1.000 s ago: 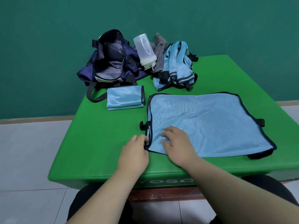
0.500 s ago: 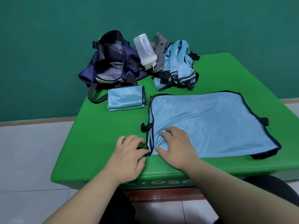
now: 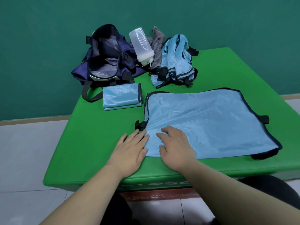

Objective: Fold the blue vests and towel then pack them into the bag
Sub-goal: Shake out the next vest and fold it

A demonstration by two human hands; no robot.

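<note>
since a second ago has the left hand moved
Yes, the left hand flattened out, fingertips now closer to the black strap tab on the spread vest.

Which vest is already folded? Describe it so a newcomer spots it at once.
On the green table, look far left, just in front of the open navy bag. The folded vest lies there, a small neat light-blue rectangle. Unlike the spread vest to its right and the crumpled pile behind that, it is compact and layered.
</note>
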